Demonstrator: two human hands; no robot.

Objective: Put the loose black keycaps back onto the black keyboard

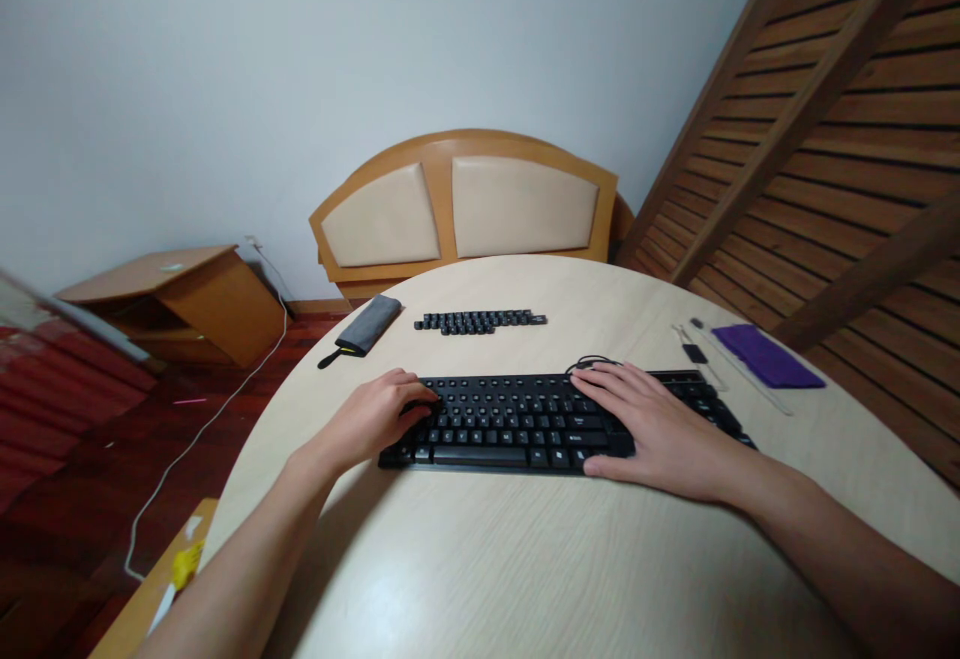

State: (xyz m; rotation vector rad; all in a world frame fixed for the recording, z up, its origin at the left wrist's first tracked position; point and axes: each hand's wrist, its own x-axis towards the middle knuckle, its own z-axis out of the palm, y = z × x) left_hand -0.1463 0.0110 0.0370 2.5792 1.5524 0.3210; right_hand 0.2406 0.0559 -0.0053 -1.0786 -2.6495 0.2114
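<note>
A black keyboard point(480, 456) lies across the table in front of me. In its upper left area the keys look small and spaced apart, like sockets without caps. My left hand point(382, 411) is at the keyboard's left end, thumb and index finger drawn together over the keys; whatever lies between the fingertips is too small to make out. Flat across the right part of the keyboard rests my right hand point(652, 434), fingers stretched and thumb at the front edge. Behind the keyboard, loose black keycaps point(480, 321) stand in several short rows.
A grey pouch point(370, 325) lies at the back left of the round table point(480, 559). On the right are a purple cloth point(766, 355), a thin clear stick point(742, 369) and a small black-handled tool point(694, 352). A coiled cable point(592, 360) sits behind the keyboard.
</note>
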